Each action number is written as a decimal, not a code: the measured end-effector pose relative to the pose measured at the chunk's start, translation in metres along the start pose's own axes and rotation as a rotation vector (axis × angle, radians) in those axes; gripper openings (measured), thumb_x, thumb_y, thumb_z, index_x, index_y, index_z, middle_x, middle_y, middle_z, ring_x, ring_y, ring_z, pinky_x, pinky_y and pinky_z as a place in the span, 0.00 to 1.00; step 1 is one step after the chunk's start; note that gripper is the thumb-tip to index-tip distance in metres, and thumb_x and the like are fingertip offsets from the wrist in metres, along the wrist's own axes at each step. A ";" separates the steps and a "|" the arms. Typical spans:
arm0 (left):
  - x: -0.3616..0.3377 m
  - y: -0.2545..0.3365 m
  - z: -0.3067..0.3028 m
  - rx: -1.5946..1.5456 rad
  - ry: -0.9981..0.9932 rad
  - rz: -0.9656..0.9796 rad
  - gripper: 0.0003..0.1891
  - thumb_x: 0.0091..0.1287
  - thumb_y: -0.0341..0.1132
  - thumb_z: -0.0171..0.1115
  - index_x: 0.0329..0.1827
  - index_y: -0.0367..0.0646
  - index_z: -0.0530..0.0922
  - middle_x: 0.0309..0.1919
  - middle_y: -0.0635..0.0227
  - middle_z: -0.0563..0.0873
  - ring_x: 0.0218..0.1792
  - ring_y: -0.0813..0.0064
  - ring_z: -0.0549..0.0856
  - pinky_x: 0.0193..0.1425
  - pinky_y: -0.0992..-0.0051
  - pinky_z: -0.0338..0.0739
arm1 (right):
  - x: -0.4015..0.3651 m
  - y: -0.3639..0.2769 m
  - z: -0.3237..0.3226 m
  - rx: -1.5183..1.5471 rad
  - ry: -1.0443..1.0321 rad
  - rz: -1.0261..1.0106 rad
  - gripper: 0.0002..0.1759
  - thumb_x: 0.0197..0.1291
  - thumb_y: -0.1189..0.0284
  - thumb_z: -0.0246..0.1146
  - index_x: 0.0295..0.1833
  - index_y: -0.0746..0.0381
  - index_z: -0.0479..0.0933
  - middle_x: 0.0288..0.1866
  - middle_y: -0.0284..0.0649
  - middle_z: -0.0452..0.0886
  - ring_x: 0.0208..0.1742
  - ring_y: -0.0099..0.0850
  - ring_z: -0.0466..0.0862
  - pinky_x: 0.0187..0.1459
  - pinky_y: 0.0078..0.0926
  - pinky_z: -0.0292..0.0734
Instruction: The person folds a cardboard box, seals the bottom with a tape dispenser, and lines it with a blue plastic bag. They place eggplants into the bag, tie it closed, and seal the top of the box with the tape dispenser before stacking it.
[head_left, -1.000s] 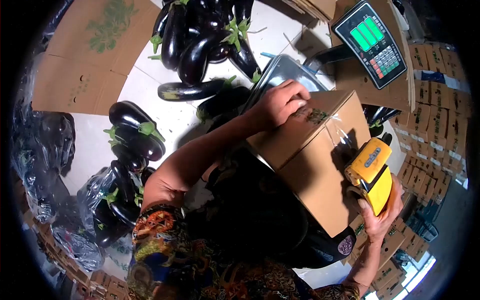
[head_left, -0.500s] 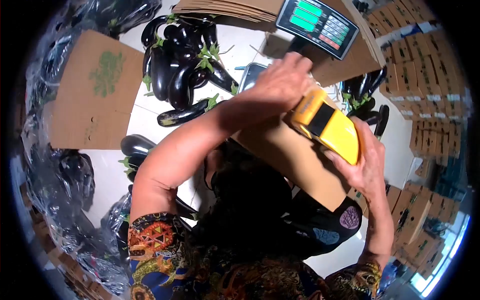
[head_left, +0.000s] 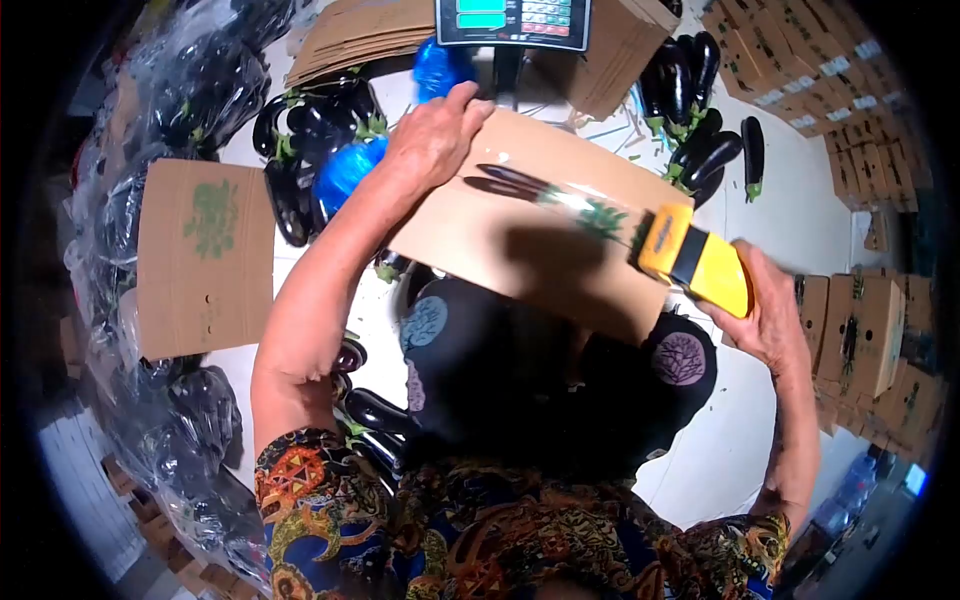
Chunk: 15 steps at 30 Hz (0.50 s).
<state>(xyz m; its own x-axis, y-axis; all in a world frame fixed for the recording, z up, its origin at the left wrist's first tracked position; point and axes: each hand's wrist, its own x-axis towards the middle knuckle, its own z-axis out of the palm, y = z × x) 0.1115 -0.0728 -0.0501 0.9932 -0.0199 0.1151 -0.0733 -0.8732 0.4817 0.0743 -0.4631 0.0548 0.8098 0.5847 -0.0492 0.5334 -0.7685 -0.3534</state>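
Observation:
A cardboard box [head_left: 440,225] with a green print and a strip of clear tape lies across in front of my knees. My left hand [head_left: 437,138] rests on its upper left edge, fingers bent over the rim. In my right hand [head_left: 765,310] is a yellow tape dispenser [head_left: 722,278], its front end against the right part of the box. The tape runs from the dispenser over the green print. Blue plastic [head_left: 350,175] shows beside my left forearm, and more blue plastic [head_left: 440,68] lies beyond my left hand.
Eggplants [head_left: 290,205] are piled at the left and more [head_left: 690,85] at the upper right. A scale display [head_left: 515,20] stands at the top. A flat cardboard piece [head_left: 205,300] lies left, near bagged eggplants [head_left: 205,90]. Cartons [head_left: 865,330] are stacked right.
The box now lies flatter, with its printed face and tape showing. My left hand has moved left to its edge, and my right hand has moved slightly right with the dispenser. The view has shifted.

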 end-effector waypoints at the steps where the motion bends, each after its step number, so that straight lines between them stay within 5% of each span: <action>1: 0.001 -0.002 0.001 0.001 -0.005 -0.036 0.26 0.74 0.51 0.45 0.64 0.40 0.70 0.48 0.39 0.82 0.52 0.41 0.80 0.57 0.54 0.73 | -0.014 0.011 0.003 0.024 -0.011 0.031 0.32 0.47 0.56 0.73 0.54 0.61 0.72 0.37 0.49 0.82 0.37 0.44 0.84 0.41 0.39 0.79; 3: -0.001 0.001 -0.002 0.058 -0.007 0.039 0.25 0.73 0.51 0.45 0.65 0.43 0.70 0.51 0.43 0.81 0.55 0.44 0.80 0.59 0.56 0.73 | -0.035 0.031 0.018 0.061 0.075 0.018 0.33 0.48 0.54 0.73 0.54 0.61 0.72 0.37 0.49 0.81 0.38 0.45 0.84 0.42 0.39 0.78; 5: 0.003 0.003 0.001 -0.027 -0.015 -0.109 0.24 0.73 0.51 0.44 0.63 0.45 0.71 0.51 0.47 0.82 0.52 0.44 0.80 0.56 0.55 0.74 | -0.040 0.034 0.024 0.072 0.085 0.058 0.33 0.48 0.52 0.73 0.54 0.60 0.73 0.39 0.48 0.82 0.38 0.44 0.84 0.42 0.37 0.79; 15: 0.003 0.001 -0.002 -0.071 -0.049 -0.086 0.25 0.73 0.53 0.45 0.63 0.44 0.72 0.45 0.41 0.83 0.51 0.41 0.81 0.54 0.58 0.74 | -0.041 0.023 0.011 0.184 0.167 0.043 0.27 0.47 0.61 0.74 0.52 0.59 0.75 0.41 0.46 0.84 0.41 0.43 0.86 0.44 0.36 0.81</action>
<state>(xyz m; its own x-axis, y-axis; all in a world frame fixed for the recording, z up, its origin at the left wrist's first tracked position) 0.1140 -0.0728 -0.0474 0.9992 0.0284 0.0292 0.0077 -0.8364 0.5481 0.0504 -0.5021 0.0389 0.8683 0.4894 0.0814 0.4560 -0.7228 -0.5192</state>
